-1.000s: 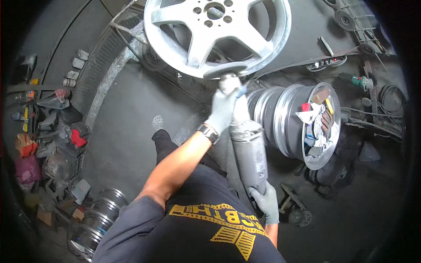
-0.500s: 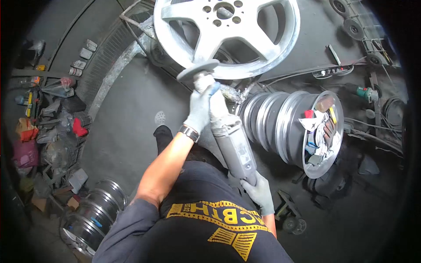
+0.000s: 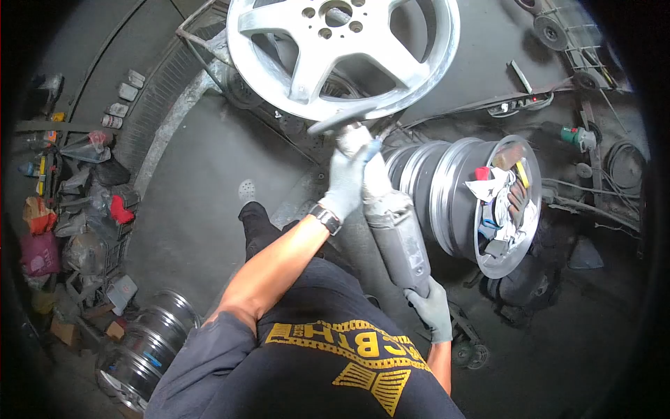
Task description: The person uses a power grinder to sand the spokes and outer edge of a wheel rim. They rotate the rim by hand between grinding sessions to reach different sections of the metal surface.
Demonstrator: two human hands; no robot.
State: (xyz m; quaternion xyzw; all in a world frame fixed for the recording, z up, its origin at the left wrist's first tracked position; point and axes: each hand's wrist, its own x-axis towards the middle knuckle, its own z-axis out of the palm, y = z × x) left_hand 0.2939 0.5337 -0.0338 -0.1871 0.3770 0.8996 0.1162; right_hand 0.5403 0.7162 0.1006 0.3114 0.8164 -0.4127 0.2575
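Observation:
A large dust-covered angle grinder (image 3: pixel 399 237) slants across the space in front of my body. My left hand (image 3: pixel 345 178), in a light grey glove with a watch at the wrist, is closed round its front end just below the disc (image 3: pixel 340 120). Down at the rear handle, my gloved right hand (image 3: pixel 434 311) has its fingers wrapped round the grip. The disc is seen nearly edge-on and overlaps the lower rim of a pale five-spoke wheel (image 3: pixel 335 66). That wheel rests on a metal frame (image 3: pixel 202 52), mostly hidden behind it.
Several stacked wheel rims (image 3: pixel 453 199) lie to the right, with rags and gloves (image 3: pixel 506 209) inside the end one. A power strip (image 3: pixel 520 105) and a green tool (image 3: pixel 576 136) are beyond. Bags and clutter (image 3: pixel 87 195) line the left, above shiny rims (image 3: pixel 150 349).
Both hands and the grinder have shifted right in view, and the disc now sits lower and further right along the wheel's bottom rim. The wheel appears slightly higher and further left.

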